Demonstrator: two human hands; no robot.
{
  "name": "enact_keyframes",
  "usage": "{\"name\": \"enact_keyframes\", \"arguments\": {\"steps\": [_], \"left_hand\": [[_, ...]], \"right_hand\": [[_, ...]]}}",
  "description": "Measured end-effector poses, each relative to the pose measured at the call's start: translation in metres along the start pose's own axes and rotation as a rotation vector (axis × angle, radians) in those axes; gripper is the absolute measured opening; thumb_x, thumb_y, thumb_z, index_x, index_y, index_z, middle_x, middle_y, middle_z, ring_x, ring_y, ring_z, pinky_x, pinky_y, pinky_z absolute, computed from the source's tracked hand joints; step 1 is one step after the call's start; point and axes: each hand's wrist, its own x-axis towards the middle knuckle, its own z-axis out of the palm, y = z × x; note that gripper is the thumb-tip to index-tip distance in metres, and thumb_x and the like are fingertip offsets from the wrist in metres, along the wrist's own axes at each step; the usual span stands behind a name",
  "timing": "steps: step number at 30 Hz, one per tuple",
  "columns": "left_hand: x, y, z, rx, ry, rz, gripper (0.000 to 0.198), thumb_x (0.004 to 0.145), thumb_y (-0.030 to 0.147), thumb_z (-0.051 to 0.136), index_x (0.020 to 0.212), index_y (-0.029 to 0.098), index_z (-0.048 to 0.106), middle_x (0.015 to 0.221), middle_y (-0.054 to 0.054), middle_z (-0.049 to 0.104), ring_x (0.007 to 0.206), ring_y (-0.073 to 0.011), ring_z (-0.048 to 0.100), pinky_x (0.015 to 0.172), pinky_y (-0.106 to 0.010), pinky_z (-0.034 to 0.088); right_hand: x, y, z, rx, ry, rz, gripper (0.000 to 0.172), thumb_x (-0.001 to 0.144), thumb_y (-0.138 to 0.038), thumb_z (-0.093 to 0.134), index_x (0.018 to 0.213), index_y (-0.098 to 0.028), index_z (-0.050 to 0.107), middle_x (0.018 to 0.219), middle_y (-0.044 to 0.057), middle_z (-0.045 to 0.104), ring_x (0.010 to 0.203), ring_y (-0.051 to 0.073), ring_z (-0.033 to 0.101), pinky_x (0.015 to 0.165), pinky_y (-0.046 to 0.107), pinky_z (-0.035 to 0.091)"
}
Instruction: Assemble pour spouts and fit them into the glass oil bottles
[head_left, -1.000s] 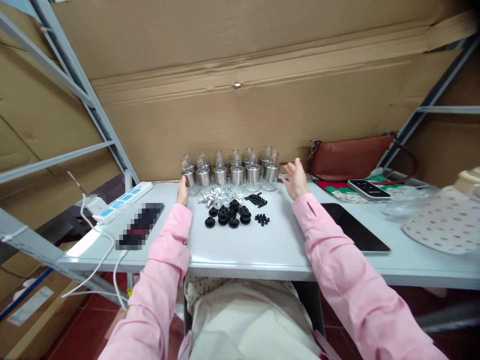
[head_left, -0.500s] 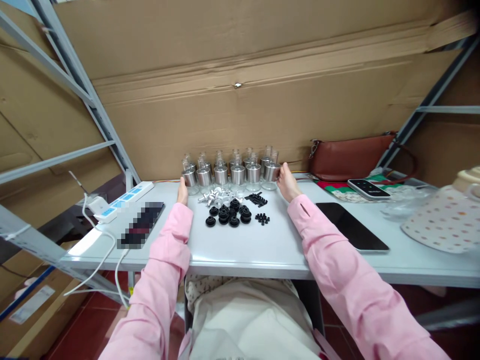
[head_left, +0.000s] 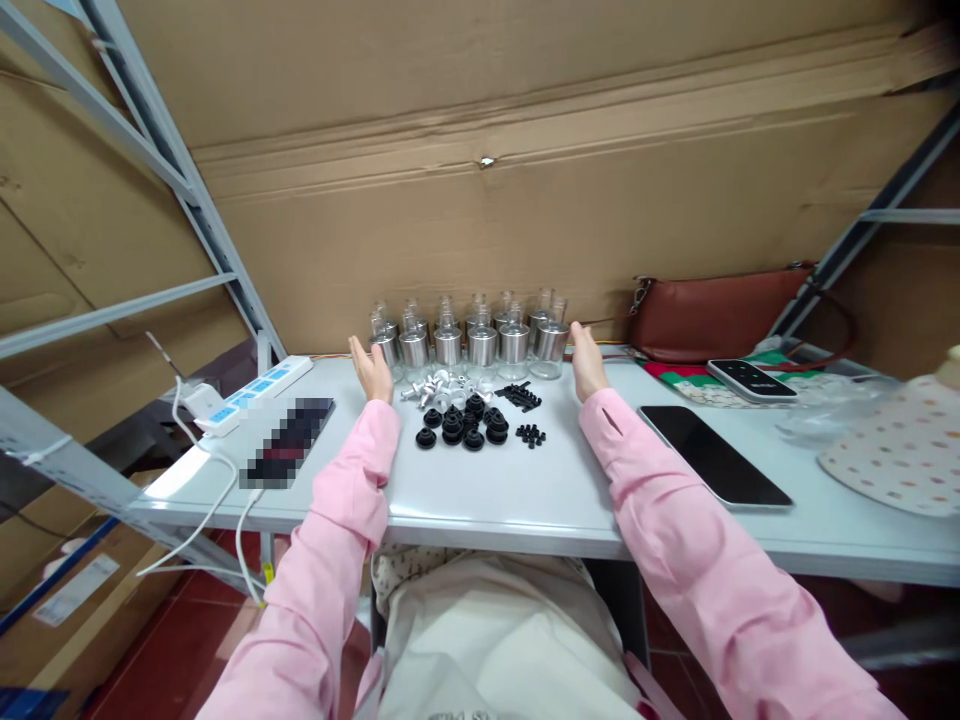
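Observation:
Two rows of glass bottles with silver metal bands [head_left: 481, 347] stand at the back of the table. My left hand [head_left: 373, 373] is upright beside the left end of the rows, fingers stretched out and holding nothing. At the right end my right hand [head_left: 589, 362] is also upright with straight fingers, close to the last bottle; whether it touches is unclear. Between my hands lie silver and clear plastic parts [head_left: 444, 388], black ridged round caps [head_left: 474, 425], thin black strips [head_left: 520, 396] and small black pieces [head_left: 531, 435].
A phone [head_left: 289, 445] and a white power strip [head_left: 255, 396] with cables lie on the left. To the right are a dark tablet [head_left: 712, 455], a small device [head_left: 751, 380], a brown bag [head_left: 720, 315] and a dotted cloth-like item [head_left: 900, 450]. Cardboard [head_left: 487, 220] rises behind the table.
My left hand has turned outward and moved slightly away from the bottles, its fingers now spread. My right hand stays beside the right end. The whole view has shifted a little.

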Motion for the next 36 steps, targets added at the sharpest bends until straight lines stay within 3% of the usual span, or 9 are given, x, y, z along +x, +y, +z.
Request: {"name": "enact_keyframes", "arguments": {"steps": [3, 6, 8, 10, 14, 17, 20, 26, 36], "left_hand": [[-0.012, 0.02, 0.002, 0.074, 0.003, 0.272, 0.034, 0.082, 0.019, 0.043, 0.115, 0.014, 0.049, 0.122, -0.01, 0.049, 0.117, -0.0185, 0.043, 0.102, -0.029, 0.03], [-0.025, 0.033, 0.005, 0.164, -0.266, 0.413, 0.02, 0.081, 0.015, 0.04, 0.087, 0.017, 0.059, 0.09, -0.006, 0.059, 0.092, -0.0185, 0.053, 0.089, -0.03, 0.039], [-0.032, 0.037, 0.009, 0.246, -0.433, 0.536, 0.018, 0.078, 0.013, 0.043, 0.078, 0.018, 0.06, 0.083, -0.005, 0.059, 0.091, -0.0194, 0.051, 0.088, -0.031, 0.039], [-0.035, 0.037, 0.011, 0.312, -0.536, 0.624, 0.018, 0.076, 0.011, 0.044, 0.077, 0.019, 0.061, 0.084, -0.005, 0.059, 0.092, -0.0202, 0.05, 0.088, -0.032, 0.039], [-0.033, 0.031, 0.013, 0.393, -0.657, 0.655, 0.022, 0.072, 0.007, 0.045, 0.077, 0.019, 0.063, 0.083, -0.006, 0.059, 0.091, -0.0212, 0.049, 0.086, -0.034, 0.039], [-0.032, 0.025, 0.015, 0.42, -0.692, 0.65, 0.023, 0.07, 0.006, 0.045, 0.077, 0.019, 0.063, 0.082, -0.006, 0.059, 0.09, -0.0216, 0.049, 0.085, -0.035, 0.04], [-0.034, 0.023, 0.017, 0.434, -0.707, 0.658, 0.021, 0.071, 0.007, 0.046, 0.076, 0.018, 0.063, 0.081, -0.006, 0.059, 0.088, -0.0214, 0.049, 0.084, -0.035, 0.041], [-0.037, 0.027, 0.017, 0.424, -0.709, 0.662, 0.019, 0.074, 0.009, 0.046, 0.075, 0.019, 0.062, 0.082, -0.005, 0.059, 0.089, -0.0213, 0.049, 0.084, -0.035, 0.04], [-0.041, 0.03, 0.017, 0.427, -0.668, 0.714, 0.018, 0.077, 0.01, 0.046, 0.081, 0.018, 0.061, 0.084, -0.005, 0.059, 0.091, -0.0198, 0.048, 0.086, -0.034, 0.041]], "right_hand": [[-0.008, -0.016, -0.004, -0.119, 0.214, -0.069, 0.059, 0.082, -0.04, 0.04, 0.135, -0.014, 0.036, 0.137, 0.011, 0.042, 0.126, 0.022, 0.039, 0.105, 0.04, 0.029], [-0.021, -0.037, -0.003, -0.179, 0.263, -0.184, 0.05, 0.08, -0.032, 0.042, 0.126, -0.013, 0.049, 0.125, 0.011, 0.054, 0.111, 0.022, 0.053, 0.098, 0.038, 0.039], [-0.03, -0.048, 0.0, -0.21, 0.145, -0.241, 0.037, 0.079, -0.029, 0.044, 0.108, -0.014, 0.062, 0.105, 0.01, 0.066, 0.095, 0.021, 0.061, 0.089, 0.036, 0.045], [-0.037, -0.054, 0.005, -0.264, -0.056, -0.311, 0.028, 0.078, -0.025, 0.046, 0.092, -0.017, 0.068, 0.091, 0.007, 0.069, 0.084, 0.02, 0.064, 0.083, 0.033, 0.048], [-0.046, -0.051, 0.018, -0.426, -0.498, -0.442, 0.022, 0.074, -0.016, 0.051, 0.081, -0.021, 0.071, 0.087, 0.005, 0.07, 0.081, 0.02, 0.063, 0.078, 0.032, 0.048], [-0.052, -0.045, 0.028, -0.502, -0.725, -0.478, 0.022, 0.07, -0.01, 0.056, 0.081, -0.021, 0.072, 0.087, 0.004, 0.069, 0.077, 0.019, 0.062, 0.076, 0.031, 0.047], [-0.056, -0.041, 0.035, -0.526, -0.808, -0.506, 0.023, 0.067, -0.009, 0.061, 0.084, -0.02, 0.072, 0.09, 0.005, 0.068, 0.08, 0.019, 0.062, 0.077, 0.03, 0.047], [-0.06, -0.042, 0.039, -0.583, -0.806, -0.544, 0.014, 0.068, -0.015, 0.066, 0.08, -0.021, 0.072, 0.09, 0.005, 0.068, 0.084, 0.02, 0.06, 0.08, 0.032, 0.044], [-0.063, -0.045, 0.039, -0.573, -0.735, -0.558, 0.007, 0.067, -0.015, 0.067, 0.074, -0.018, 0.068, 0.08, 0.003, 0.066, 0.073, 0.016, 0.055, 0.071, 0.027, 0.041]]}}
